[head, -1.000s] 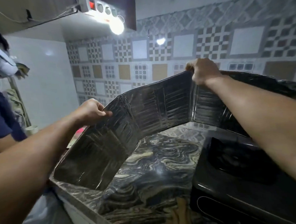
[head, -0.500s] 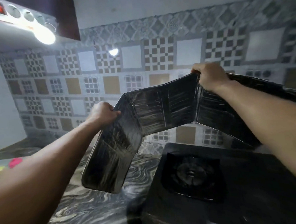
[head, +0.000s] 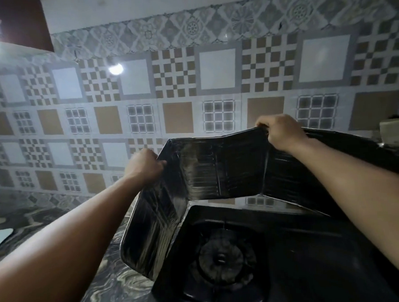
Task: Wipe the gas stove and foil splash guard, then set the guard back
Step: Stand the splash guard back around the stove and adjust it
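Foil splash guard [head: 220, 172] hangs between my hands, its long axis running left to right across me, bent into three panels that wrap round the back and sides of the gas stove [head: 280, 257] just below. My left hand [head: 146, 165] is closed on the top edge at the left fold, nearer to me and lower; my right hand [head: 283, 132] is closed on the top edge at the right fold, farther and higher. As I judge it, the back panel's lower edge is not yet seated behind the stove, so the move is down and away toward the tiled wall [head: 178, 117]. The guard is thin, dark, creased and glossy. The worktop [head: 103, 278] at my left is swirled marble.
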A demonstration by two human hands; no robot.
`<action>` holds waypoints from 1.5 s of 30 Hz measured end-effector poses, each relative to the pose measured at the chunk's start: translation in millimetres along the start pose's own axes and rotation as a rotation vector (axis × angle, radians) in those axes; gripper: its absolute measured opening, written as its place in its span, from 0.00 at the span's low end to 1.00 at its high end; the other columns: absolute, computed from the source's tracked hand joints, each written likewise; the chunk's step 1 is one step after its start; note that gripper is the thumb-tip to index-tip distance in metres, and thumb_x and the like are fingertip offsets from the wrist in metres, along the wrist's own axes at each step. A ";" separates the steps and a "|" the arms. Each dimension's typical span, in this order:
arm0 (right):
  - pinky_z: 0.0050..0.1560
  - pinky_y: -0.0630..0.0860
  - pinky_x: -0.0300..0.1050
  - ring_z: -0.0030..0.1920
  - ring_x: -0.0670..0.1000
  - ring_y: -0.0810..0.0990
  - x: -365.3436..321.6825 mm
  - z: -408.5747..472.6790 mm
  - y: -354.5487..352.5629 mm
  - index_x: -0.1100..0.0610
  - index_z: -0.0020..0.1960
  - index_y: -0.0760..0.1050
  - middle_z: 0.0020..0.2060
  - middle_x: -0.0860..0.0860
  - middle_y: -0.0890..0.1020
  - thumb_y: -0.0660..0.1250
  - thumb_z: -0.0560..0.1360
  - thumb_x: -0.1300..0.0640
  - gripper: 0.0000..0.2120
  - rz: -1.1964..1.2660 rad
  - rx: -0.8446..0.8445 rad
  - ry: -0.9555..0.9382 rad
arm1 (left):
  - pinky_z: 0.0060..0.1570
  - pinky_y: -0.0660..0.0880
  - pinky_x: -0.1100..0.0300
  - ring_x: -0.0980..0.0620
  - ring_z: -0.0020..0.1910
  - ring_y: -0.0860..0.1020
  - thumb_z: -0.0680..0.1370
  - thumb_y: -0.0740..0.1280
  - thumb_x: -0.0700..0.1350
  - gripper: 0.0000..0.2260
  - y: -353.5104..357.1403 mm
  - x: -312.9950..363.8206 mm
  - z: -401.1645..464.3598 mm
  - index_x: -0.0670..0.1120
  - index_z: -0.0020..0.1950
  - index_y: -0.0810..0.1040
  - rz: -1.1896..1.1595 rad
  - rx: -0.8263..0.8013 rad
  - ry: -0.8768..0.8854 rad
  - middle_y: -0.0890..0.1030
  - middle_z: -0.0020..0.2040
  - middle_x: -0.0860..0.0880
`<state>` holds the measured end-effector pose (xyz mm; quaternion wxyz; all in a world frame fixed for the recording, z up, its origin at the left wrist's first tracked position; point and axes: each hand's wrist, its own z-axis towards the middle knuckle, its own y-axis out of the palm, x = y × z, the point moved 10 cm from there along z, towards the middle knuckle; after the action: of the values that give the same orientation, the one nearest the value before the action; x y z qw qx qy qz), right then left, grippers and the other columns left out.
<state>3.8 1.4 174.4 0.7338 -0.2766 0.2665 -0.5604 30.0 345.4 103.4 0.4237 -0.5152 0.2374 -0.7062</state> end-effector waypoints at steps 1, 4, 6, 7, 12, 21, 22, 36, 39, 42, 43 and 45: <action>0.44 0.73 0.48 0.43 0.57 0.78 11.0 -1.6 5.6 0.53 0.49 0.80 0.43 0.54 0.82 0.62 0.74 0.70 0.14 0.007 -0.010 0.021 | 0.32 0.70 0.61 0.45 0.31 0.77 0.76 0.69 0.47 0.17 8.5 3.8 4.0 0.42 0.29 0.74 0.007 -0.007 0.002 0.76 0.28 0.45; 0.42 0.71 0.47 0.43 0.57 0.77 38.3 -7.9 26.4 0.53 0.52 0.80 0.44 0.56 0.82 0.62 0.73 0.70 0.17 0.009 -0.065 0.081 | 0.31 0.69 0.60 0.47 0.30 0.77 0.77 0.69 0.49 0.17 28.9 13.0 9.0 0.42 0.30 0.76 0.021 -0.042 0.013 0.77 0.30 0.46; 0.41 0.69 0.46 0.42 0.57 0.74 53.1 -13.4 40.0 0.53 0.52 0.80 0.44 0.56 0.81 0.62 0.73 0.71 0.17 0.003 -0.128 0.111 | 0.31 0.68 0.61 0.49 0.30 0.76 0.77 0.68 0.50 0.16 42.2 17.9 10.0 0.41 0.33 0.78 0.030 -0.073 0.017 0.79 0.32 0.45; 0.41 0.68 0.47 0.42 0.56 0.73 58.8 -16.8 45.0 0.52 0.51 0.79 0.43 0.56 0.80 0.61 0.73 0.71 0.16 -0.001 -0.151 0.122 | 0.30 0.68 0.61 0.50 0.30 0.75 0.77 0.68 0.50 0.16 48.3 19.5 10.4 0.41 0.34 0.78 0.029 -0.085 0.014 0.79 0.32 0.45; 0.45 0.75 0.52 0.44 0.56 0.76 76.9 -26.3 53.4 0.55 0.53 0.80 0.48 0.58 0.81 0.63 0.73 0.71 0.16 0.007 -0.115 0.131 | 0.33 0.71 0.60 0.49 0.30 0.75 0.78 0.67 0.51 0.18 64.7 24.8 14.6 0.41 0.33 0.76 0.010 -0.081 -0.001 0.80 0.35 0.43; 0.39 0.70 0.48 0.42 0.62 0.79 64.2 -14.6 43.1 0.58 0.54 0.79 0.42 0.60 0.83 0.62 0.71 0.72 0.17 -0.106 0.080 0.084 | 0.37 0.72 0.56 0.45 0.38 0.78 0.78 0.68 0.49 0.14 57.9 34.4 31.4 0.39 0.40 0.80 0.097 -0.007 -0.009 0.81 0.39 0.42; 0.40 0.71 0.50 0.42 0.63 0.79 63.8 -15.2 45.7 0.58 0.53 0.79 0.42 0.60 0.83 0.62 0.71 0.73 0.17 -0.114 0.077 0.079 | 0.37 0.71 0.57 0.45 0.38 0.78 0.78 0.68 0.49 0.14 61.0 30.6 32.1 0.39 0.42 0.81 0.113 -0.019 -0.014 0.81 0.39 0.42; 0.46 0.76 0.49 0.52 0.60 0.79 106.9 -31.7 92.6 0.53 0.60 0.75 0.53 0.56 0.82 0.66 0.75 0.63 0.15 -0.090 -0.154 0.231 | 0.38 0.76 0.55 0.44 0.36 0.78 0.76 0.70 0.52 0.17 98.8 17.8 57.6 0.38 0.37 0.78 0.145 -0.226 -0.011 0.81 0.39 0.41; 0.46 0.75 0.48 0.51 0.60 0.79 114.2 -42.9 110.4 0.50 0.60 0.75 0.54 0.57 0.80 0.67 0.75 0.61 0.15 -0.120 -0.246 0.300 | 0.37 0.76 0.55 0.44 0.35 0.79 0.76 0.69 0.55 0.20 114.3 2.6 59.2 0.37 0.40 0.81 0.107 -0.246 -0.041 0.81 0.36 0.42; 0.43 0.72 0.47 0.51 0.61 0.79 118.4 -46.5 110.2 0.50 0.60 0.75 0.54 0.58 0.79 0.65 0.74 0.63 0.16 -0.144 -0.241 0.319 | 0.41 0.78 0.52 0.39 0.40 0.81 0.76 0.68 0.57 0.23 125.0 -5.9 63.7 0.34 0.44 0.80 0.040 -0.243 -0.071 0.82 0.40 0.37; 0.43 0.73 0.47 0.51 0.60 0.79 116.4 -45.0 111.6 0.51 0.60 0.75 0.54 0.58 0.80 0.65 0.74 0.65 0.17 -0.144 -0.241 0.320 | 0.40 0.77 0.53 0.39 0.38 0.80 0.76 0.69 0.56 0.25 122.1 -8.5 62.8 0.32 0.44 0.79 -0.012 -0.253 -0.085 0.80 0.38 0.36; 0.44 0.74 0.47 0.51 0.60 0.80 122.3 -46.6 108.1 0.51 0.60 0.77 0.54 0.58 0.81 0.64 0.73 0.67 0.18 -0.169 -0.250 0.328 | 0.42 0.75 0.55 0.43 0.36 0.78 0.74 0.71 0.54 0.22 133.2 0.3 60.7 0.32 0.42 0.80 -0.150 -0.353 -0.084 0.78 0.36 0.39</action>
<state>72.2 -98.5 55.5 0.5912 -0.2920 0.4254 -0.6199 133.4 280.9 22.4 0.2827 -0.6268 0.3005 -0.6610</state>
